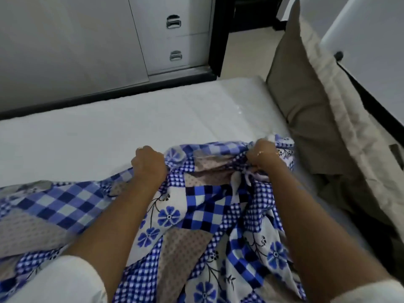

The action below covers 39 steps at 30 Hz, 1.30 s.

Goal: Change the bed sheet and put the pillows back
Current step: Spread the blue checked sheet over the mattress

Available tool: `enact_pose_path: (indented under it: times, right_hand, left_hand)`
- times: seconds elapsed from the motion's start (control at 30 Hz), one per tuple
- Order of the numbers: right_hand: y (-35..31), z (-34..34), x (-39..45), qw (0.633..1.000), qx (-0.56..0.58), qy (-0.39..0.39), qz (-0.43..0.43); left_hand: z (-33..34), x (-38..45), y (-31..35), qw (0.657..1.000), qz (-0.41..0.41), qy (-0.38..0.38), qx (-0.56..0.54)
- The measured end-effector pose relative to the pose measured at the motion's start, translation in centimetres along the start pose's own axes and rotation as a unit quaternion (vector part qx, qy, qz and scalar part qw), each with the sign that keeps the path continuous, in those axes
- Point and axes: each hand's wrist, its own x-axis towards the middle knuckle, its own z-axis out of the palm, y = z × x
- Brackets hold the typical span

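Hands seen from above, left hand (pixel 149 161) and right hand (pixel 263 153) each fisted on the edge of a blue patchwork sheet (pixel 196 206) bunched on the near half of a bare white mattress (pixel 109 130), likely best spread by pulling evenly toward the far corners.

Sheet (pixel 196 211): blue-white checks, blue flowers, tan dotted patches. Bunched and wrinkled over near part of the mattress (pixel 105 127), its far edge lifted in two gathered spots, one left-centre, one at the right near the pillow (pixel 295 88). Rest of sheet trails toward the near edge and off to the left. Mattress: white, quilted, bare across far half. Pillow: olive-brown, standing on edge against the right side, leaning; a beige one, prob. a second pillow, sits behind it.
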Motion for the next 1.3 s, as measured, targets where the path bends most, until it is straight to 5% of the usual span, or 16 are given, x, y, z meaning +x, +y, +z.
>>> enact_pose_path:
  times: [0.1, 0.17, 0.23, 0.3, 0.4, 0.57, 0.73, 0.8, 0.87, 0.93, 1.1, 1.3]
  right_hand:
    - [-2.5, -3.1, 2.6, 0.975, 0.206, 0.063, -0.043]
    - [-4.3, -5.6, 3.0, 0.87, 0.475, 0.056, -0.122]
    - [-5.4, -6.9, 3.3, 0.801, 0.566, 0.055, -0.189]
    - [-6.4, -6.8, 2.7, 0.83, 0.502, 0.087, -0.227]
    - [-5.8, -3.5, 1.4, 0.867, 0.436, 0.167, -0.176]
    - [0.1, 7.7, -4.0, 0.883, 0.361, 0.289, -0.083]
    - [5.6, 13.7, -11.3, 0.866, 0.252, 0.43, 0.032]
    - [7.8, 14.7, -14.3, 0.878, 0.237, 0.394, 0.135]
    - [10.1, 15.7, -16.7, 0.925, 0.187, 0.258, 0.206]
    - [12.4, 17.1, -18.9, 0.966, 0.124, 0.146, 0.175]
    - [16.2, 15.5, -19.7, 0.985, 0.123, 0.081, 0.087]
    - [21.6, 14.4, -25.2, 0.969, 0.07, 0.112, 0.208]
  left_hand:
    - [-3.1, 3.4, 0.6, 0.953, -0.065, 0.063, -0.289]
    - [-5.9, 5.2, 1.1, 0.864, -0.042, 0.163, -0.475]
    - [-7.7, 6.1, 1.6, 0.796, 0.077, 0.169, -0.577]
    - [-7.8, 5.5, 2.0, 0.849, 0.14, 0.146, -0.487]
    - [-4.0, 2.5, 2.5, 0.908, 0.118, 0.242, -0.32]
    - [6.9, -5.2, 3.9, 0.926, 0.205, 0.207, -0.239]
    - [12.5, -13.4, 6.2, 0.876, 0.382, 0.204, -0.212]
    - [13.0, -16.8, 7.4, 0.866, 0.442, 0.126, -0.196]
    - [13.7, -19.5, 8.4, 0.892, 0.432, 0.049, -0.125]
    - [13.5, -21.8, 9.4, 0.923, 0.376, 0.046, -0.062]
    - [13.8, -23.7, 11.4, 0.945, 0.302, 0.017, -0.128]
    - [15.7, -29.8, 15.5, 0.908, 0.367, -0.022, -0.2]
